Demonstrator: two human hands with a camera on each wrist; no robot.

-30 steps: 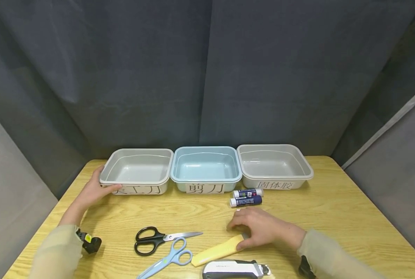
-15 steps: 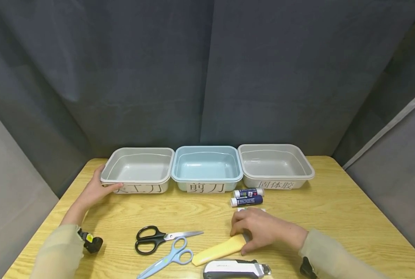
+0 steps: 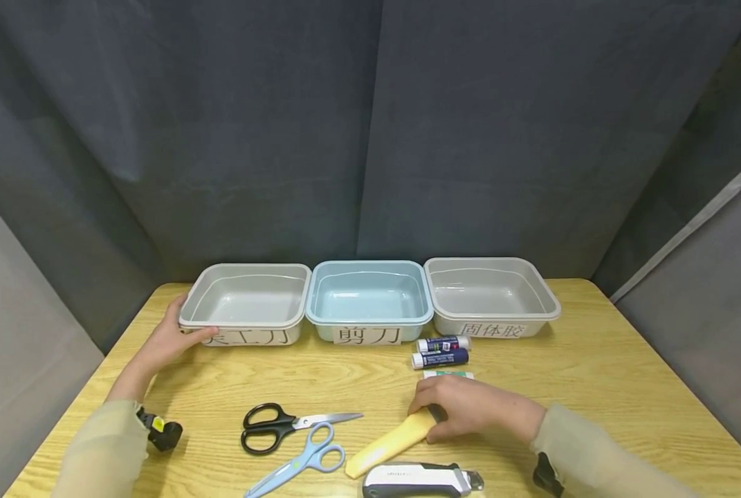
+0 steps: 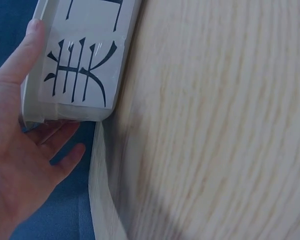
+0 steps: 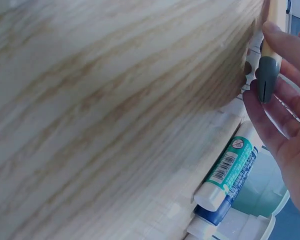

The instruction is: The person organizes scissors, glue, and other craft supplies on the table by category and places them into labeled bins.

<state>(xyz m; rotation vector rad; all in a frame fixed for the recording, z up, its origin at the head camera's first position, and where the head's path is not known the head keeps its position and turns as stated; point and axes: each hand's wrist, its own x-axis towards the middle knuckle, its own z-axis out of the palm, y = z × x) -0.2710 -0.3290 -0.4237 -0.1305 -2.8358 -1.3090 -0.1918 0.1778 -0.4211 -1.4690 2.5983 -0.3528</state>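
Observation:
My right hand (image 3: 466,407) pinches the grey end of a yellow utility knife (image 3: 390,443) between thumb and fingers. The right wrist view shows the slot in that knife's grey tip (image 5: 268,80). At the left, my left hand (image 3: 166,340) holds the near-left corner of a grey plastic bin (image 3: 292,330), thumb along its front rim and fingers round its side. In front of the right hand lie a white-and-black utility knife (image 3: 407,478), light blue scissors (image 3: 310,456) and black-handled scissors (image 3: 270,429).
A light blue bin (image 3: 370,321) and another grey bin (image 3: 532,317) stand in the same row, all with paper labels. Two blue glue sticks (image 3: 440,358) lie before them. A green-and-white glue stick (image 5: 227,167) lies beside them, partly behind the right hand in the head view.
The right hand's fingers have closed on the yellow utility knife's grey end, and the knife has tilted up slightly. The green-and-white glue stick shows more. The left hand stays on the bin.

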